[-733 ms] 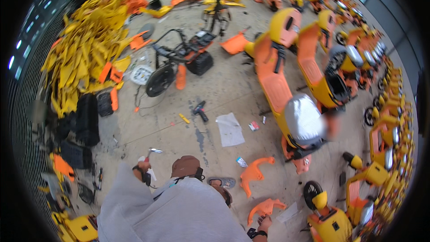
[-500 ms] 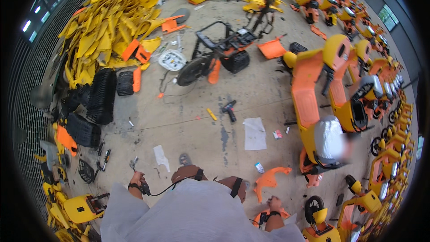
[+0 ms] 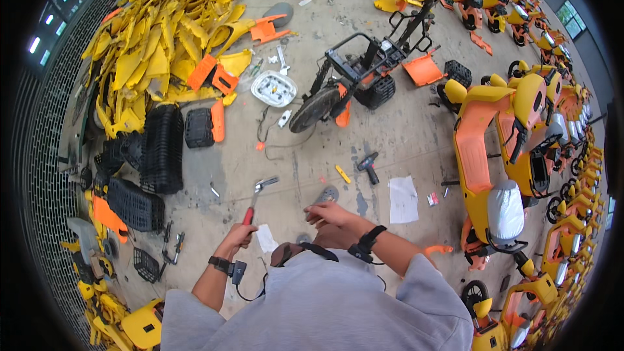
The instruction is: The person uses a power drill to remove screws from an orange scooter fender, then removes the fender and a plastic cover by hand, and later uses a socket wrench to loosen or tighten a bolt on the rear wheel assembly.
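My left hand [image 3: 239, 236] is closed round the red handle of a claw hammer [image 3: 249, 213]. The hammer's metal head points up and away, above the concrete floor. Beside my knee, my right hand [image 3: 327, 214] hangs over my leg with its fingers loosely stretched and nothing visible in them. Ahead on the floor lie a cordless drill [image 3: 368, 168], a yellow stick-shaped tool [image 3: 342, 173] and a sheet of white paper [image 3: 403, 199]. Another white paper piece [image 3: 266, 238] lies next to my left hand.
A stripped scooter frame [image 3: 364, 65] stands ahead. Yellow panels [image 3: 162, 39] are heaped at the far left, with black baskets [image 3: 162, 149] stacked nearer. Yellow-orange scooters [image 3: 481, 156] line the right side. A white plastic part [image 3: 273, 88] lies by the frame's wheel.
Both hands have come up and forward; my right hand has swung in from the low right, away from an orange panel. The hammer now reaches farther ahead. The view has shifted.
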`<control>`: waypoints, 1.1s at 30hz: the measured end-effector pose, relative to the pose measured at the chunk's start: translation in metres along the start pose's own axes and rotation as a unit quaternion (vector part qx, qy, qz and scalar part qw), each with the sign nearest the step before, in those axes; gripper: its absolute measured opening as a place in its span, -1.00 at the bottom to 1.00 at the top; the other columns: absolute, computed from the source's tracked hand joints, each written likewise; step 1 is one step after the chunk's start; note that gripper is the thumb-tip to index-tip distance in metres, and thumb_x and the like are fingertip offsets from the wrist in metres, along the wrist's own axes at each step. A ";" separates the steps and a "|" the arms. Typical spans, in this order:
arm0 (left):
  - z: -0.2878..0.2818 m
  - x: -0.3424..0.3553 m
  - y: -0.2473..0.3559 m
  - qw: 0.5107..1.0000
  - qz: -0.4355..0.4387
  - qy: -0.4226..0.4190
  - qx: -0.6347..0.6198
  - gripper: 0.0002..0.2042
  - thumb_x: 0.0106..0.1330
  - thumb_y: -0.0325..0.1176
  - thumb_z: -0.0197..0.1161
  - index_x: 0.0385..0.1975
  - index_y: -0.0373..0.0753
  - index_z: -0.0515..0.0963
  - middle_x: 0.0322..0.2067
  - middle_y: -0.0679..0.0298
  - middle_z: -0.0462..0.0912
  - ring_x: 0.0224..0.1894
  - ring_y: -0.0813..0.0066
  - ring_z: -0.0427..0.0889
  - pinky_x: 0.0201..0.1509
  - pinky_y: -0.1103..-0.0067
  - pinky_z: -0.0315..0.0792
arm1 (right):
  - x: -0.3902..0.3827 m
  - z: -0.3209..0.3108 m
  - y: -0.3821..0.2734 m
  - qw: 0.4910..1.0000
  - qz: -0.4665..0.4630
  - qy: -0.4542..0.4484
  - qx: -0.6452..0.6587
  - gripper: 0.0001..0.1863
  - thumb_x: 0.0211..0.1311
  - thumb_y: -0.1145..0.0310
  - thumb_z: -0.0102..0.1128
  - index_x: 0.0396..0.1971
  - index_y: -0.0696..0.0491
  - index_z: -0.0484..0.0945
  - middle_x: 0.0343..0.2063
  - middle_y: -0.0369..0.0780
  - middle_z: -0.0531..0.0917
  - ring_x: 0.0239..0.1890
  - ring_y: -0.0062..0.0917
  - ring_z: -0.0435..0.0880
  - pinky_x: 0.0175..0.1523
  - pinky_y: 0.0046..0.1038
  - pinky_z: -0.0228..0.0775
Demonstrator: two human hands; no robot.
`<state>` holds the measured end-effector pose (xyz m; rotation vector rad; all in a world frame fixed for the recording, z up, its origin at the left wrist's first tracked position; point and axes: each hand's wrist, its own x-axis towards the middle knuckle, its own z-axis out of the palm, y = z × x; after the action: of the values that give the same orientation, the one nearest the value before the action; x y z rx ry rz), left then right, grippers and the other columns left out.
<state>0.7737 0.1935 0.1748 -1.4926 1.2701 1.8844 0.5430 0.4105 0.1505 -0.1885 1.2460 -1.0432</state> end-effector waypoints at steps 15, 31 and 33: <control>0.129 0.103 0.295 0.750 0.119 -0.300 0.576 -0.51 0.19 0.08 0.06 -0.54 -0.35 0.51 -0.68 0.30 0.48 -0.67 0.54 0.43 -0.59 0.58 0.31 | 0.080 -0.128 -0.034 0.723 -0.075 0.302 0.616 -0.87 0.07 0.44 0.09 -0.50 0.06 0.31 -0.71 -0.30 0.37 -0.69 -0.52 0.38 -0.58 -0.49 0.34; 0.206 0.361 0.591 0.513 0.669 -0.067 0.533 -0.84 0.11 -0.41 0.05 -0.32 -0.28 0.40 -0.31 0.05 0.46 -0.21 0.07 0.43 -0.19 0.30 0.33 | 0.126 -0.024 0.098 0.459 0.013 0.554 0.694 -0.81 0.06 0.47 -0.04 -0.68 -0.01 0.23 -0.89 -0.35 0.16 -0.86 -0.57 0.20 -0.73 -0.52 0.12; 0.229 0.380 0.603 0.467 0.701 -0.054 0.536 -0.81 0.11 -0.40 0.06 -0.27 -0.27 0.40 -0.22 0.07 0.44 -0.13 0.12 0.41 -0.12 0.30 0.31 | 0.163 -0.025 0.087 0.364 0.088 0.504 0.778 -0.77 0.10 0.45 -0.02 -0.69 -0.02 0.21 -0.88 -0.35 0.19 -0.85 -0.58 0.22 -0.73 -0.55 0.14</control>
<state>0.0563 0.0100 0.0648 0.7154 3.0872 0.8129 0.5614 0.3493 -0.0252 2.3538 0.5773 -1.7516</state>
